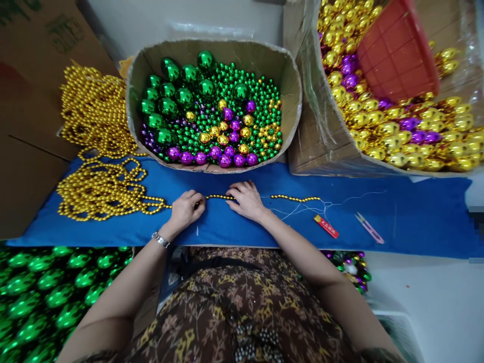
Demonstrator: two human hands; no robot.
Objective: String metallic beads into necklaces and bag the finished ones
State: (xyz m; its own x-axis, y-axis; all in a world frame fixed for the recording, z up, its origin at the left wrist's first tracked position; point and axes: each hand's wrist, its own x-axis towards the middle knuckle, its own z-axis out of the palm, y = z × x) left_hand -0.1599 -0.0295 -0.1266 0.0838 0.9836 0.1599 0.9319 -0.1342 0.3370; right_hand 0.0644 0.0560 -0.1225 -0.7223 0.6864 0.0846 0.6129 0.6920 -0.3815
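Note:
A strand of small gold beads (215, 196) runs nearly straight between my two hands over the blue cloth. My left hand (187, 205) is closed around its left end, beside the looped pile of gold bead strings (100, 194). Curled over the strand, my right hand (247, 200) grips it between thumb and fingers; the exact contact is partly hidden. Right of that hand lies a short row of gold beads (295, 198) on a thin clear thread (302, 209). A red and yellow packet (326, 226) and pink-handled thread snips (369, 228) lie farther right.
Behind my hands stands a carton (297, 101) of green, purple and gold balls. At the right, a larger carton (317, 146) holds gold and purple balls and a red basket (401, 55). More gold strings (94, 111) hang at the left. Large green balls (49, 280) sit below the table (427, 217).

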